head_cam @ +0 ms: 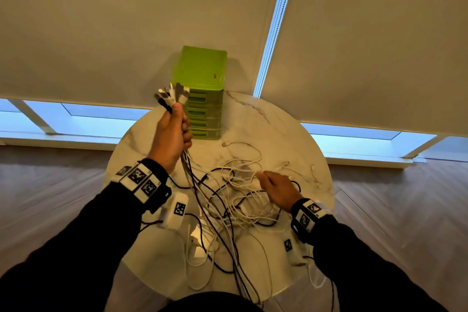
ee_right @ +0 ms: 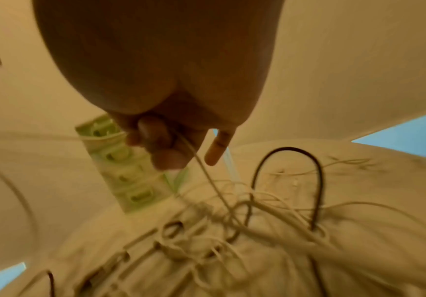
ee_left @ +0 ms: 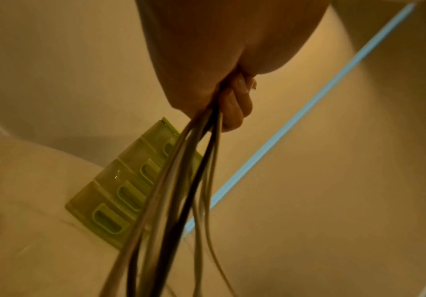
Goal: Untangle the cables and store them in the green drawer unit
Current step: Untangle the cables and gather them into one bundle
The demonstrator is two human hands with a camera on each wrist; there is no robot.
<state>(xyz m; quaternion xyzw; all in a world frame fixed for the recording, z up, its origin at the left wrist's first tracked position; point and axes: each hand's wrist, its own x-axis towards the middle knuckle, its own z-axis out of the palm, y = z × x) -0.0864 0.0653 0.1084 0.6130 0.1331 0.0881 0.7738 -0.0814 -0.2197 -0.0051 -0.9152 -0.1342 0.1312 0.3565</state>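
Observation:
My left hand [head_cam: 174, 132] is raised above the table and grips a bundle of cables [head_cam: 195, 180] near their plug ends [head_cam: 171, 96]; the strands [ee_left: 178, 180] hang from the fist [ee_left: 222, 96] down to the table. A tangle of white and dark cables [head_cam: 240, 195] lies spread over the round marble table [head_cam: 291, 134]. My right hand [head_cam: 276, 187] hovers over the tangle and pinches one white cable [ee_right: 204, 164] between curled fingers [ee_right: 156, 136]. The green drawer unit [head_cam: 202, 91] stands at the table's far edge, its drawers [ee_left: 120, 195] closed.
White adapter blocks [head_cam: 177, 210] [head_cam: 291, 248] lie among the cables near the front of the table. Loose white cable ends [head_cam: 228, 144] rest in front of the drawer unit. Closed roller blinds [head_cam: 126, 20] hang behind the table; wooden floor [head_cam: 405, 210] surrounds it.

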